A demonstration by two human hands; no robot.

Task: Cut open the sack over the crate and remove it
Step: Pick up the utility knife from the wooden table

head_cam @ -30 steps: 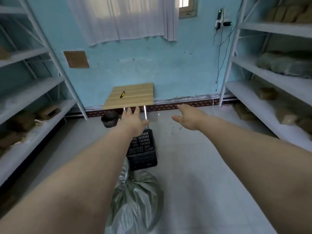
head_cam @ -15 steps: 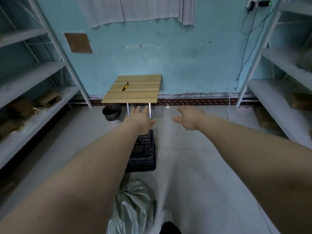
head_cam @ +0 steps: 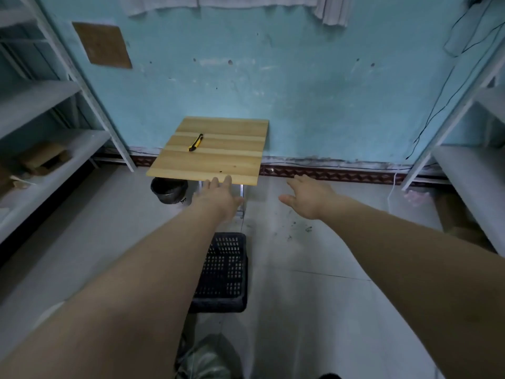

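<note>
A black perforated plastic crate [head_cam: 224,272] stands on the floor below my arms. A grey-green tied sack [head_cam: 207,359] lies on the floor near the bottom edge, on the near side of the crate. A yellow and black utility knife [head_cam: 196,142] lies on a small wooden table [head_cam: 218,162] against the blue wall. My left hand [head_cam: 218,198] is stretched out with straight fingers, its tips at the table's front edge. My right hand [head_cam: 306,196] reaches forward beside it, fingers spread, holding nothing.
White metal shelves line the left [head_cam: 54,149] and right [head_cam: 470,170] sides, with brown blocks on them. A black pot [head_cam: 168,190] sits on the floor under the table's left side. Cables hang on the wall at the right.
The view has moved forward and tilted down; the table and knife are closer. Both hands stay outstretched, and the sack has slid toward the bottom edge.
</note>
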